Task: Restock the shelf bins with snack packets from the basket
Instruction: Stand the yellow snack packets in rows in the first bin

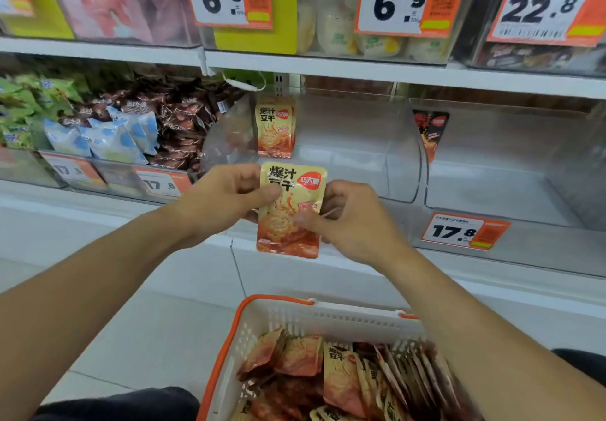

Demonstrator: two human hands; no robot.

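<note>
At the bottom centre of the frame, the white basket [262, 322] with an orange rim is sitting loaded with snack packets [341, 378]. Above it, mid-frame, the left hand [226, 197] and right hand [347, 217] are both pinching one yellow-orange packet [290, 210], fingers curled on its side edges. It is hanging upright, long axis vertical, printed face toward the camera, top edge pointing up. Beyond it, a matching packet [275, 128] is standing in the clear shelf bin [387, 164].

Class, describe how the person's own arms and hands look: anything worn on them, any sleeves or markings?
Both forearms are bare, with no sleeves in view. The left hand and right hand wear no gloves, and no rings, watch or markings are visible.
</note>
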